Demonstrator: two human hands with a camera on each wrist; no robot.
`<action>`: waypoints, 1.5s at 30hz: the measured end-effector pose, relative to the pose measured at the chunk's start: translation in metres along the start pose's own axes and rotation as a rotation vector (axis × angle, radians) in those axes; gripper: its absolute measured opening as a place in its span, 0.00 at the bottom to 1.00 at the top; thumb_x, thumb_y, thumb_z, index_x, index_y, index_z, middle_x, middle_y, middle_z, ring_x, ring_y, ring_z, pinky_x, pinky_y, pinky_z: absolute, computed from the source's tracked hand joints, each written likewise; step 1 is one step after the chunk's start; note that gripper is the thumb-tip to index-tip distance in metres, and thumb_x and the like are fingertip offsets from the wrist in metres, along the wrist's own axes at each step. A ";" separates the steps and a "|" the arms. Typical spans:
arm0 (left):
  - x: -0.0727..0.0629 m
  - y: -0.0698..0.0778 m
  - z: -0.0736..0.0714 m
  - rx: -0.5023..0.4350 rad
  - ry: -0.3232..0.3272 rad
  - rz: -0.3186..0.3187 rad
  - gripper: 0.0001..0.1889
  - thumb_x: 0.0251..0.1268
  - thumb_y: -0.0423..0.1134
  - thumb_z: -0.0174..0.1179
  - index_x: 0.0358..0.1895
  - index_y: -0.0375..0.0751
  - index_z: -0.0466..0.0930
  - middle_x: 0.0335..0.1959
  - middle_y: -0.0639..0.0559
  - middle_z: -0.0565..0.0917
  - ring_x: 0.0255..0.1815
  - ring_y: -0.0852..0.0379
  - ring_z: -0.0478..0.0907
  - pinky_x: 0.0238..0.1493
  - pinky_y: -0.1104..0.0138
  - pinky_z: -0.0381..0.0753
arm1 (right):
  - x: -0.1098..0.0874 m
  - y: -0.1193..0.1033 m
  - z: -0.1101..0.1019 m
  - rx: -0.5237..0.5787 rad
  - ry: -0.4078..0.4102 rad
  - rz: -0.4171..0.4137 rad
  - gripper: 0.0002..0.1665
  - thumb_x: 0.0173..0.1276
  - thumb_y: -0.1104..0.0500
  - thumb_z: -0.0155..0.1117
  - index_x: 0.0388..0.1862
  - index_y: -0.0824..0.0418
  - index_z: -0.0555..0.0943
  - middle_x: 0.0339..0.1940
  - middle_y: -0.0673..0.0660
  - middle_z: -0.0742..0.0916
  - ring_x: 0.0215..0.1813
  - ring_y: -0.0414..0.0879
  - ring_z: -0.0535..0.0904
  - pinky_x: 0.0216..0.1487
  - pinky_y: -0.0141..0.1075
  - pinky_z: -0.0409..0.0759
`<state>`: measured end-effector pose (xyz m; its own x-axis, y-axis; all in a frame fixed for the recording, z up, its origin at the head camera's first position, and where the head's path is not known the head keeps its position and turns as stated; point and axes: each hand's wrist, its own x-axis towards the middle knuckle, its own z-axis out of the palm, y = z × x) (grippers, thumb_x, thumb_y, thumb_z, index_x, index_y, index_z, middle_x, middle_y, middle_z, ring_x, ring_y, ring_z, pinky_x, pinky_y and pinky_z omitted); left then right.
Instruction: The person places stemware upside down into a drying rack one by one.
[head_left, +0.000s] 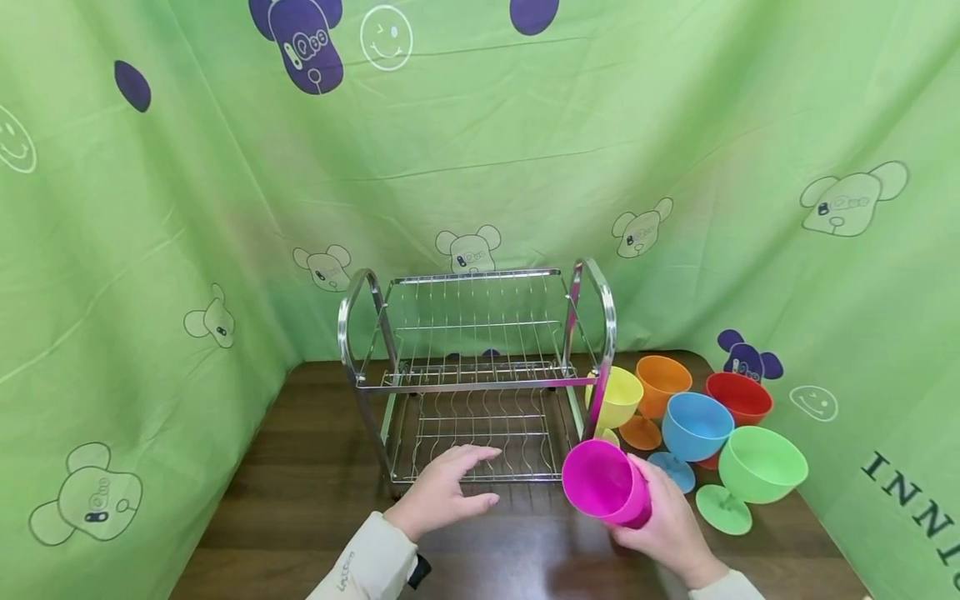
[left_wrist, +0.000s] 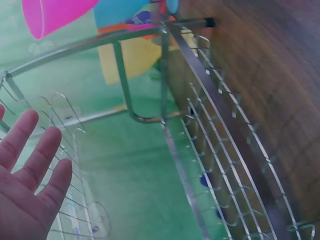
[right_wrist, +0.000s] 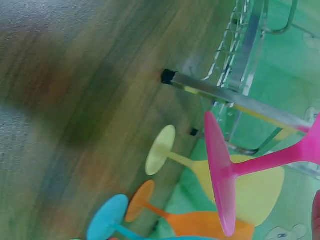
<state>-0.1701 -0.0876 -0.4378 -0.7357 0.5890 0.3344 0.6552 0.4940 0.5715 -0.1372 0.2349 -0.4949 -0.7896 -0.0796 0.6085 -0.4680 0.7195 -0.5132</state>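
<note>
In the head view my right hand (head_left: 667, 525) grips a magenta plastic goblet (head_left: 600, 479) around its bowl, with the opening tipped toward me. Its round foot and stem (right_wrist: 265, 162) stick out in the right wrist view, off the table. My left hand (head_left: 447, 490) holds nothing; its fingers are spread before the lower front of a two-tier chrome dish rack (head_left: 480, 386). In the left wrist view the fingers (left_wrist: 37, 155) overlap the rack's wires. The goblet is near the rack's right front post.
Right of the rack stand yellow (head_left: 621, 396), orange (head_left: 663, 383), red (head_left: 741, 396), blue (head_left: 697, 425) and light green (head_left: 761, 462) goblets on the dark wood table (head_left: 285, 500). A green printed cloth (head_left: 480, 125) hangs behind and at both sides.
</note>
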 end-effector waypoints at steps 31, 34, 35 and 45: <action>0.023 0.034 0.013 0.156 -0.054 0.144 0.43 0.43 0.51 0.74 0.67 0.44 0.68 0.62 0.51 0.74 0.61 0.56 0.71 0.58 0.61 0.72 | 0.014 -0.055 0.017 -0.146 -0.043 -0.249 0.57 0.17 0.46 0.88 0.54 0.61 0.76 0.46 0.53 0.84 0.44 0.44 0.77 0.36 0.42 0.80; 0.023 0.034 0.014 0.164 -0.060 0.161 0.45 0.40 0.52 0.76 0.66 0.43 0.68 0.61 0.51 0.74 0.60 0.57 0.71 0.57 0.63 0.72 | 0.016 -0.058 0.020 -0.138 -0.045 -0.275 0.56 0.18 0.46 0.87 0.54 0.61 0.76 0.46 0.54 0.83 0.44 0.45 0.77 0.36 0.42 0.81; 0.023 0.034 0.014 0.174 -0.061 0.170 0.46 0.39 0.53 0.76 0.67 0.43 0.67 0.61 0.51 0.74 0.60 0.57 0.71 0.57 0.63 0.72 | 0.016 -0.059 0.021 -0.136 -0.044 -0.285 0.56 0.19 0.46 0.87 0.54 0.62 0.76 0.46 0.54 0.84 0.44 0.45 0.78 0.36 0.42 0.81; 0.023 0.038 0.016 0.274 -0.052 0.218 0.47 0.35 0.56 0.77 0.65 0.45 0.70 0.60 0.50 0.74 0.56 0.57 0.74 0.52 0.66 0.74 | 0.017 -0.061 0.027 -0.156 -0.057 -0.317 0.55 0.18 0.43 0.85 0.52 0.60 0.76 0.44 0.52 0.83 0.42 0.44 0.78 0.35 0.41 0.81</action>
<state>-0.1595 -0.0450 -0.4206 -0.5685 0.7276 0.3839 0.8227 0.5021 0.2667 -0.1325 0.1705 -0.4696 -0.6375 -0.3512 0.6857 -0.6305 0.7493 -0.2025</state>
